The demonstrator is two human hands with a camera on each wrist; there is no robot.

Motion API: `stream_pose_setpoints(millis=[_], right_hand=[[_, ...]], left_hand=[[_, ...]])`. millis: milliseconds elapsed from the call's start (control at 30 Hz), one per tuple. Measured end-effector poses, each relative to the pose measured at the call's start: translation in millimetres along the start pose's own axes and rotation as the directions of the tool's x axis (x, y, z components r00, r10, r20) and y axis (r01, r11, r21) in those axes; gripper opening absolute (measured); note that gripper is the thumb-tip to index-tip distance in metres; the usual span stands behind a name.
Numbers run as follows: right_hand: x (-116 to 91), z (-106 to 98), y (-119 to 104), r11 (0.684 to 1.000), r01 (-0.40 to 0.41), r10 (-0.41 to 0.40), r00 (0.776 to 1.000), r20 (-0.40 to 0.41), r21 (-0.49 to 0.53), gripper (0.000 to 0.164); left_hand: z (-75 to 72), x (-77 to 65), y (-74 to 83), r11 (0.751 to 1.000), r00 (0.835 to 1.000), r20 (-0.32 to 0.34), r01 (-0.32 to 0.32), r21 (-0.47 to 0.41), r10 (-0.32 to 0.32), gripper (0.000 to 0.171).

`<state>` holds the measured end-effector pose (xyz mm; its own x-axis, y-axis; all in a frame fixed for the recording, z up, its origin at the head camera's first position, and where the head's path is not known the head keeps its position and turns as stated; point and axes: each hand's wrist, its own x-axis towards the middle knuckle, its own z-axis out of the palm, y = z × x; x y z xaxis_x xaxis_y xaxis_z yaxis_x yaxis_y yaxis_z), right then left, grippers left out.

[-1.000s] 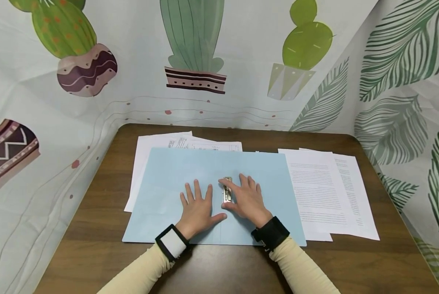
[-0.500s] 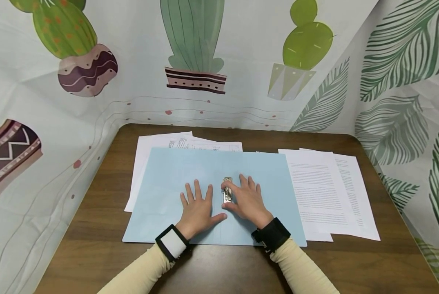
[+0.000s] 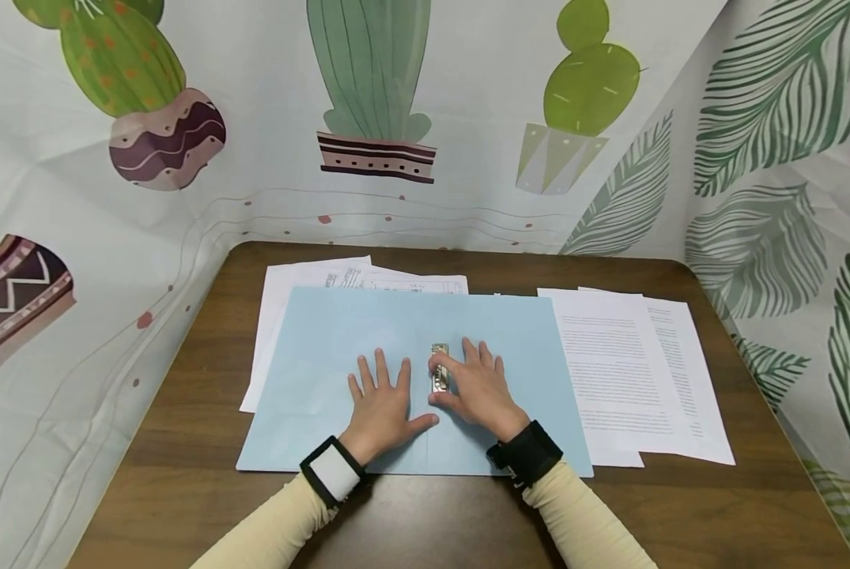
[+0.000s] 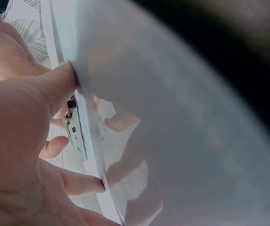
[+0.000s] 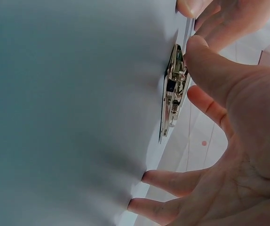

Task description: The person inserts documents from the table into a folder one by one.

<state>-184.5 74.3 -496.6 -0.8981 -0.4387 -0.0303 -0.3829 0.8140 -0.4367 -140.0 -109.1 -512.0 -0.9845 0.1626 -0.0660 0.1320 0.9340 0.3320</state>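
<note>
A light blue folder point(image 3: 325, 332) lies spread flat on the table, a faint crease down its middle. Just right of that crease is a metal clip point(image 3: 440, 379) with a small spring and lever point(image 5: 174, 87). My left hand point(image 3: 380, 411) rests on the folder's left half, fingers spread and holding nothing. Over the clip, my right hand point(image 3: 483, 391) has thumb and bent index finger at it, the thumb at its near end. The other right fingers point(image 5: 172, 181) press straight on the folder. The left wrist view shows the clip point(image 4: 77, 136) beyond the left thumb.
Printed sheets point(image 3: 403, 281) stick out behind and left of the folder. More printed sheets point(image 3: 620, 371) overlap at its right. Everything lies on a dark wooden table point(image 3: 161, 442), with a cactus-patterned cloth point(image 3: 467, 205) hanging behind.
My right index finger has bent inward over the clip from a straighter pose. The left hand and the folder have stayed in place.
</note>
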Motion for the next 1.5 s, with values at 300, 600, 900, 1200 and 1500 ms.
stream_pose_setpoints(millis=[300, 600, 900, 1200, 1500], right_hand=[[1.5, -1.8, -0.5, 0.999, 0.003, -0.003, 1.000, 0.014, 0.034, 0.040], [2.0, -2.1, -0.9, 0.998, -0.010, 0.008, 1.000, 0.023, 0.060, 0.037], [1.3, -2.9, -2.1, 0.993, -0.036, 0.032, 0.999, 0.031, 0.112, 0.031], [-0.2, -4.4, -2.8, 0.989, -0.027, 0.029, 0.999, -0.017, 0.144, 0.022], [2.6, -5.9, -3.1, 0.992, 0.012, -0.007, 0.999, -0.038, 0.129, 0.017]], left_hand=[[-0.5, -0.8, -0.1, 1.000, 1.000, 0.017, 0.006, -0.007, -0.006, 0.104], [-1.2, -1.6, -0.2, 1.000, 1.000, 0.008, -0.002, -0.010, 0.002, 0.103], [-0.6, -1.5, 0.0, 1.000, 1.000, 0.010, -0.002, -0.008, 0.002, 0.103], [-0.8, -2.1, 0.5, 1.000, 1.000, 0.006, -0.004, -0.006, 0.004, 0.102], [-0.3, -2.0, 0.2, 1.000, 1.000, 0.003, -0.004, -0.005, 0.004, 0.102]])
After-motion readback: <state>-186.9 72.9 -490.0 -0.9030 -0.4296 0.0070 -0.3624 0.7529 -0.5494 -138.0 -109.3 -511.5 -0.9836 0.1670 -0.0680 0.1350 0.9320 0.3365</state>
